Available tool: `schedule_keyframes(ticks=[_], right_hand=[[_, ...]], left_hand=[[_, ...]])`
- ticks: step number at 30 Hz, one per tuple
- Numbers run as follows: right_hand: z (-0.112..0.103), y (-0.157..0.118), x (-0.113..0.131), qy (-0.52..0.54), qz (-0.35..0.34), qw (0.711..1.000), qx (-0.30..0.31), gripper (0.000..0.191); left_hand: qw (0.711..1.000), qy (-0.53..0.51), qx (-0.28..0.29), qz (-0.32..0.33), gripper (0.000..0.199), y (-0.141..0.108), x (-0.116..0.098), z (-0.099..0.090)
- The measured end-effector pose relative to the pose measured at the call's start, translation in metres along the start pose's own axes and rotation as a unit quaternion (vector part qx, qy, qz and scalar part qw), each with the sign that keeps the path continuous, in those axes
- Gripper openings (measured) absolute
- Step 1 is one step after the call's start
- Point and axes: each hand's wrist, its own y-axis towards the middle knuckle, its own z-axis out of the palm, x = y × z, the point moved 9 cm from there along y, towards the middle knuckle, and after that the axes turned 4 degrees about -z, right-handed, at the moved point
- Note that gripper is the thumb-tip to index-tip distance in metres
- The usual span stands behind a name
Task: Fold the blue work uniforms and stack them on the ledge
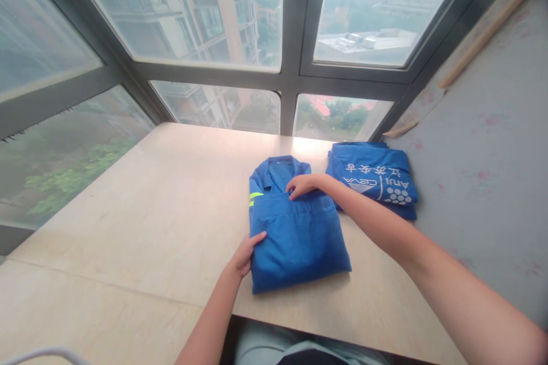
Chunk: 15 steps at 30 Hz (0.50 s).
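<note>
A folded blue work jacket [299,239] lies on the wooden surface in front of me, its collar toward the window and a yellow-green reflective stripe at its left side. My left hand [248,252] grips its left edge, thumb on top and the other fingers down at the side, partly hidden. Near the collar, my right hand [302,185] has its fingers curled down onto the cloth at the top of the folded hem, pinching it. Its fingertips are hard to make out.
Several folded blue garments [363,174] with white printing are stacked at the back right, beside the wall [483,177]. Window frames [291,63] bound the pale wooden surface [171,211] at the back and left. A white curved object [47,351] shows at bottom left.
</note>
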Motion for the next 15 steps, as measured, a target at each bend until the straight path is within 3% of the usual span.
schedule_keyframes(ticks=[3, 7, 10, 12, 15], right_hand=[[-0.015, -0.019, -0.012, -0.034, 0.014, 0.999, -0.024, 0.026], [-0.029, -0.078, -0.051, -0.015, 0.044, 0.981, -0.189, 0.036], [-0.013, -0.132, -0.096, 0.076, 0.105, 0.944, -0.304, 0.045], [0.009, -0.159, -0.124, 0.172, 0.162, 0.909, -0.342, 0.053], [0.053, -0.168, -0.136, 0.338, 0.202, 0.885, -0.247, 0.055]], left_hand=[[1.000, -0.017, -0.015, -0.021, 0.057, 0.004, 0.009, -0.005], [0.998, -0.039, -0.023, -0.036, 0.054, 0.006, 0.016, -0.011], [0.998, -0.046, -0.021, -0.036, 0.054, 0.008, 0.013, -0.012], [0.998, -0.054, -0.026, -0.029, 0.053, 0.010, 0.006, -0.014], [0.997, -0.064, -0.031, -0.023, 0.053, 0.013, -0.004, -0.011]])
